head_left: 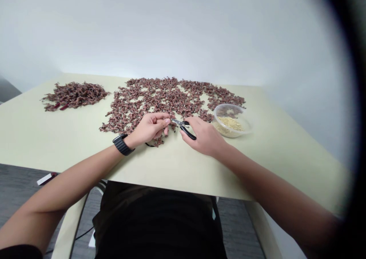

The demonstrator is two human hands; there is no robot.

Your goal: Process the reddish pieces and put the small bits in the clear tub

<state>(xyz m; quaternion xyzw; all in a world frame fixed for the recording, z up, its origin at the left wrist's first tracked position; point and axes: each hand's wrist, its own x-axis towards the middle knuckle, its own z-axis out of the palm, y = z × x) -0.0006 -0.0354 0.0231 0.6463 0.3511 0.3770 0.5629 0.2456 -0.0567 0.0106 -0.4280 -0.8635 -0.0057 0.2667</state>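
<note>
My right hand (204, 136) is closed around the black handles of small pliers or cutters (185, 128), whose metal jaws point left. At the tip of those jaws, the thumb and forefinger of my left hand (151, 127) pinch together; what sits between them is too small to make out. Beneath and beyond both hands spreads a wide layer of small reddish-brown pieces (160, 97). Just right of my right hand, a clear round plastic tub (248, 126) holds yellowish bits (230, 123).
A separate heap of longer reddish-brown pieces (76, 95) lies on the left of the pale yellow table (183, 171). The white wall (160, 30) rises behind the far edge. A white object (45, 179) shows below the table's front left edge.
</note>
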